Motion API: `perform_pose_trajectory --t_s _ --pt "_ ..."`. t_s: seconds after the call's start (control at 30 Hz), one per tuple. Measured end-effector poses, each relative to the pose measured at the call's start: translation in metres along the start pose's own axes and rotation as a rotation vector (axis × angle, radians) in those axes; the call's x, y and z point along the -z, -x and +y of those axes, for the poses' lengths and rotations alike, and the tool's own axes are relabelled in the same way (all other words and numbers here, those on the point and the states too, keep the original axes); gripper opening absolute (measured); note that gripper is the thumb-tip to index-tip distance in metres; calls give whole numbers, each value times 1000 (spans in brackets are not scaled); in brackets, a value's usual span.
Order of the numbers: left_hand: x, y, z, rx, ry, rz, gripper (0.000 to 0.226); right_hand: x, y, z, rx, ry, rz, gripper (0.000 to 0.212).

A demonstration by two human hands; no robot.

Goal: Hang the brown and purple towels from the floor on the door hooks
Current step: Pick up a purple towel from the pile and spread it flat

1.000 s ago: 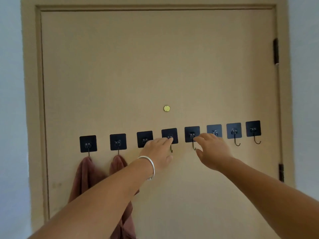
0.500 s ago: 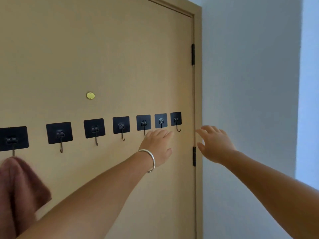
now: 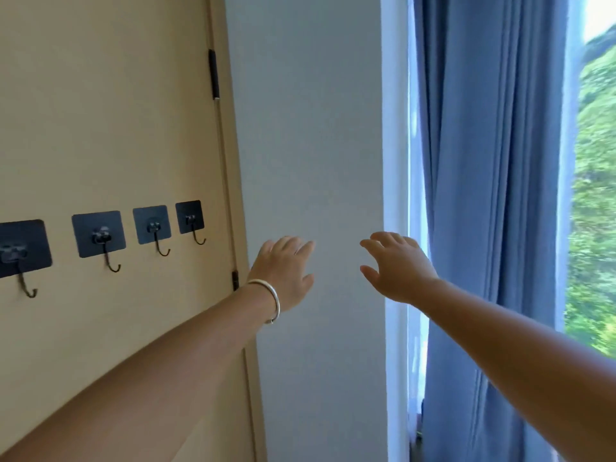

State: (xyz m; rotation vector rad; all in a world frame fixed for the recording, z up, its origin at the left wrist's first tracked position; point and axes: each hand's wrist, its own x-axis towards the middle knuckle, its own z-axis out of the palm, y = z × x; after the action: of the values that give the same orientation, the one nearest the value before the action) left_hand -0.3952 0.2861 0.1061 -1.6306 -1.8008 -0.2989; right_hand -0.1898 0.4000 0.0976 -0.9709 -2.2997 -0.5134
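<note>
Both my arms reach forward at chest height. My left hand (image 3: 286,271), with a silver bangle on the wrist, is open and empty in front of the grey wall, just right of the door frame. My right hand (image 3: 398,266) is open too, fingers spread, holding nothing, near the wall's corner by the curtain. On the tan door (image 3: 116,111) at the left, several black adhesive hooks (image 3: 151,228) sit in a row, all bare in this view. No towel is in sight.
A grey wall (image 3: 310,128) stands between the door frame and a window. A blue curtain (image 3: 493,195) hangs at the right, with green foliage outside the window (image 3: 596,195). Black door hinges (image 3: 213,75) sit on the door's right edge.
The view has swung to the right: the brown towels and the left hooks have left the frame, the curtain and window have come in. Both empty hands have moved right, off the door.
</note>
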Motion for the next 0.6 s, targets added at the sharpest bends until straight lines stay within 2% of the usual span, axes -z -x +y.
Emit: perform_pose_trajectory --t_s 0.27,0.6 --pt "-11 -21 63 -180 192 52 64 50 79 48 -264 191 -87 54" --pt "18 -25 223 -503 497 90 65 152 220 107 -587 470 -162 54"
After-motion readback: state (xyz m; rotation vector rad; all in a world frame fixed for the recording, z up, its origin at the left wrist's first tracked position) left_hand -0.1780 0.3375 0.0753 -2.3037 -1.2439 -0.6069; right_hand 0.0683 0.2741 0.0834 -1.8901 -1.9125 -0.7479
